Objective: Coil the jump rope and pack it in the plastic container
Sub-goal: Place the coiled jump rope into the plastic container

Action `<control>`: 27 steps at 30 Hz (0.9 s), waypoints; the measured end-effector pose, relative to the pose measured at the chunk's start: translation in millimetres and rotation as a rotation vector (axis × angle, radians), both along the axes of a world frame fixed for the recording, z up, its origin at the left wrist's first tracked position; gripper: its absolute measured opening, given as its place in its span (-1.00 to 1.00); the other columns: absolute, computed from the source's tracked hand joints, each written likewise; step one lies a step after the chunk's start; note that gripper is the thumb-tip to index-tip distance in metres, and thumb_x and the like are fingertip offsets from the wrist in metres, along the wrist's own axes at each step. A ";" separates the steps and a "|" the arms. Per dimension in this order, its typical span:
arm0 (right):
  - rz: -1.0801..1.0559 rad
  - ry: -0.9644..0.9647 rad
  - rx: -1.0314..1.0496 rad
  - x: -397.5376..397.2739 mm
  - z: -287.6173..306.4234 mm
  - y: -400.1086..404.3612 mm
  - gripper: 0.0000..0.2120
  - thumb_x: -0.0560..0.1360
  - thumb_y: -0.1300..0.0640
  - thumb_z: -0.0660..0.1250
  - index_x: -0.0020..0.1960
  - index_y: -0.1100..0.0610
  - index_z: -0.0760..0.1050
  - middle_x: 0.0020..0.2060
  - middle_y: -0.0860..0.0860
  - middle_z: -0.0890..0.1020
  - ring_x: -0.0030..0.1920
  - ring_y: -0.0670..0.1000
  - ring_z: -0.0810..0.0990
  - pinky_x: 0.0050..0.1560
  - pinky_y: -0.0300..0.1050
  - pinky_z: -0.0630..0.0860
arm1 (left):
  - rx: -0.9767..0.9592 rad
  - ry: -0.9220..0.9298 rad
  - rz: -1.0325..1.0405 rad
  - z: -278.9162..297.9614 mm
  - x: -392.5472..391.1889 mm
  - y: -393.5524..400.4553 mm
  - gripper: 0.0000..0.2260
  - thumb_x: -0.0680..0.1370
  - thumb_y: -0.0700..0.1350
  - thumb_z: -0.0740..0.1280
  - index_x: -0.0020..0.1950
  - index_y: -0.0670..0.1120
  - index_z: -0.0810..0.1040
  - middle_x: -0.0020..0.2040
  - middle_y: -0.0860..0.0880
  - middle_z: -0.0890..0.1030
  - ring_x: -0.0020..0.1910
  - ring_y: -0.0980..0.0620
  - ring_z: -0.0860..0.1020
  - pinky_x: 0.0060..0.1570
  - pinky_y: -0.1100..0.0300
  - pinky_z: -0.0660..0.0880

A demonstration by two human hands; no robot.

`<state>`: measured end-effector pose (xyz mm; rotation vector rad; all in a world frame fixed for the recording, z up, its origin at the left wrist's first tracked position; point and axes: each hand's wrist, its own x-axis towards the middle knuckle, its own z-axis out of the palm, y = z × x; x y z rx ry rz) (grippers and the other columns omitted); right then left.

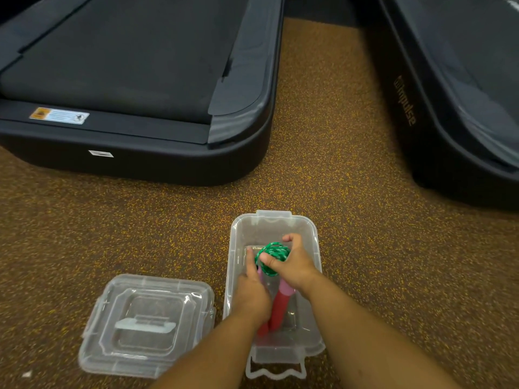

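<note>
A clear plastic container (313,237) stands open on the floor in front of me. Inside it lies the jump rope, its green cord (273,254) wound into a small coil and its red and pink handles (282,303) pointing toward me. My right hand (295,265) is inside the container, pinching the green coil between thumb and fingers. My left hand (251,293) is also inside, resting on the handles with its index finger stretched toward the coil. The left handle is mostly hidden under that hand.
The container's clear lid (146,324) lies flat on the floor just left of the container. A black treadmill deck (134,88) fills the far left and another (455,108) the far right. Speckled brown floor (323,136) runs between them.
</note>
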<state>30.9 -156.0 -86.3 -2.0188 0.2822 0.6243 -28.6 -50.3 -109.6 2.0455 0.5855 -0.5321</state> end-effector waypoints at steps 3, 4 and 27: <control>-0.030 0.053 0.015 -3.7 -7.8 -1.2 -0.45 0.43 0.23 0.45 0.21 -0.09 0.19 0.21 0.14 0.43 0.03 0.08 0.56 -0.15 -0.13 0.60 | 0.016 0.022 0.004 -1.5 0.4 1.4 -0.35 0.65 -0.10 0.13 0.52 0.25 -0.25 -0.02 -0.13 0.43 -0.30 0.07 0.44 -0.36 0.20 0.33; 0.000 0.049 -0.055 -6.9 -13.0 -1.5 -0.48 0.43 0.28 0.42 0.18 -0.10 0.22 0.20 0.15 0.44 0.03 0.09 0.55 -0.14 -0.10 0.59 | 0.044 0.020 -0.028 -5.0 0.0 2.7 -0.33 0.64 -0.10 0.15 0.53 0.25 -0.25 -0.01 -0.14 0.44 -0.27 0.06 0.47 -0.32 0.20 0.38; 0.460 0.482 -0.321 -61.8 -44.0 9.8 -0.54 0.49 0.07 0.35 0.38 0.10 0.43 0.29 0.11 0.54 0.15 0.00 0.52 0.27 -0.05 0.42 | -0.396 0.440 0.580 -131.5 2.3 -20.4 -0.41 0.40 0.01 0.15 0.44 -0.03 0.25 0.24 -0.23 0.54 0.07 -0.24 0.59 0.08 -0.15 0.55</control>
